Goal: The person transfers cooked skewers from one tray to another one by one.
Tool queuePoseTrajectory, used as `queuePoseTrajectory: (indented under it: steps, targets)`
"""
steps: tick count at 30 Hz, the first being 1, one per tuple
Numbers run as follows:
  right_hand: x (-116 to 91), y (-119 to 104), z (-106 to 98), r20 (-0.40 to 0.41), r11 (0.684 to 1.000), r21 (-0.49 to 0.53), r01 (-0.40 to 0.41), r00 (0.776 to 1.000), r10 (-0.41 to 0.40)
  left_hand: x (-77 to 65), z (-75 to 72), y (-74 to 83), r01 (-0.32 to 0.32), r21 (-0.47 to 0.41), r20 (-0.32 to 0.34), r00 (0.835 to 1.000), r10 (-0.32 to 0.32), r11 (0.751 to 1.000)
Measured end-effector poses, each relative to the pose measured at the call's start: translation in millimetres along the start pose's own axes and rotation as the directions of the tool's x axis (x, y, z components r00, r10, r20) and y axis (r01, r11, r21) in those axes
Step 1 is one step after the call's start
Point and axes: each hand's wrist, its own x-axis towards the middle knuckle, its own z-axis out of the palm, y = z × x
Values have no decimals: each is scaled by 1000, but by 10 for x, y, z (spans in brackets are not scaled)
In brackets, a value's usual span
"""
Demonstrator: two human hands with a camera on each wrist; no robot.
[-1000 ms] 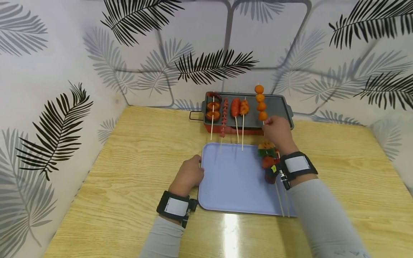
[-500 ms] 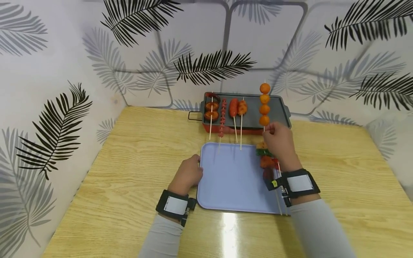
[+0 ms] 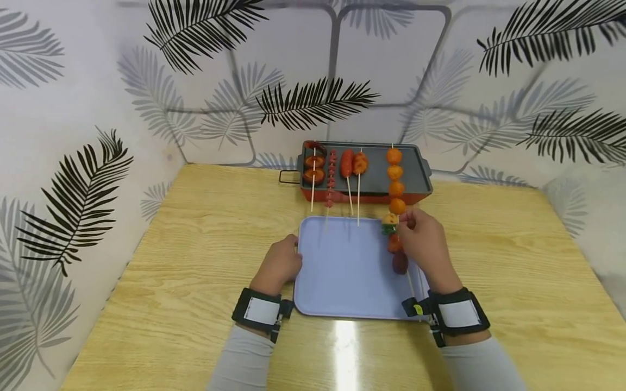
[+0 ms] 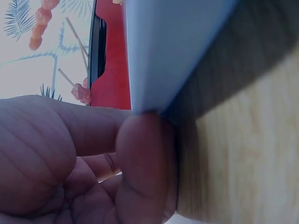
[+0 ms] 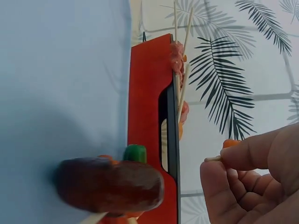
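Above the gap between the dark-topped grill (image 3: 376,172) and the pale blue tray (image 3: 342,271), you hold up the skewer of orange balls (image 3: 395,172). Four bright orange pieces, rounded and much alike in size, sit in a straight row on a thin pale stick, whose tip pokes out past the far ball. In the head view the upper balls overlap the grill's grey plate; in the left wrist view they show against the leaf-patterned wall (image 4: 28,65). Your right hand (image 3: 425,244) pinches the stick's lower end between thumb and finger. Your left hand (image 3: 280,263) grips the tray's left edge. Under and beside your right hand, on the tray's right side, lies a mixed skewer (image 3: 400,262) with yellow, green, orange-red and glossy dark brown pieces; a second stick next to it is partly hidden. On the grill's left half are more skewers, including a shiny red sausage (image 3: 347,163).
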Motion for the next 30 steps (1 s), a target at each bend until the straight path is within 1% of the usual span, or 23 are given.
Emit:
queuePoseTrajectory:
  steps: [3, 8, 10, 18, 22, 30]
  targets:
    - [-61, 46, 22, 17, 1000, 11, -10, 1000, 10, -12, -3, -6, 6, -6, 3, 1000, -6, 1000]
    - [-124, 114, 61, -12, 999, -4, 46, 999, -46, -21, -4, 2, 10, -2, 5, 1000, -10, 1000]
    - [-158, 123, 71, -18, 998, -16, 55, 998, -55, -22, -5, 4, 13, -3, 6, 1000, -13, 1000]
    - [-321, 126, 113, -6, 1000, -18, 6, 1000, -6, -13, -2, 7, 10, -1, 10, 1000, -10, 1000]
    - [-383, 138, 148, -8, 1000, -30, 8, 1000, -8, -6, -7, 17, 14, -5, 6, 1000, -14, 1000]
    - [-512, 169, 227, -15, 992, -103, 67, 998, -69, -5, -9, 19, 9, -20, 11, 1000, -9, 1000]
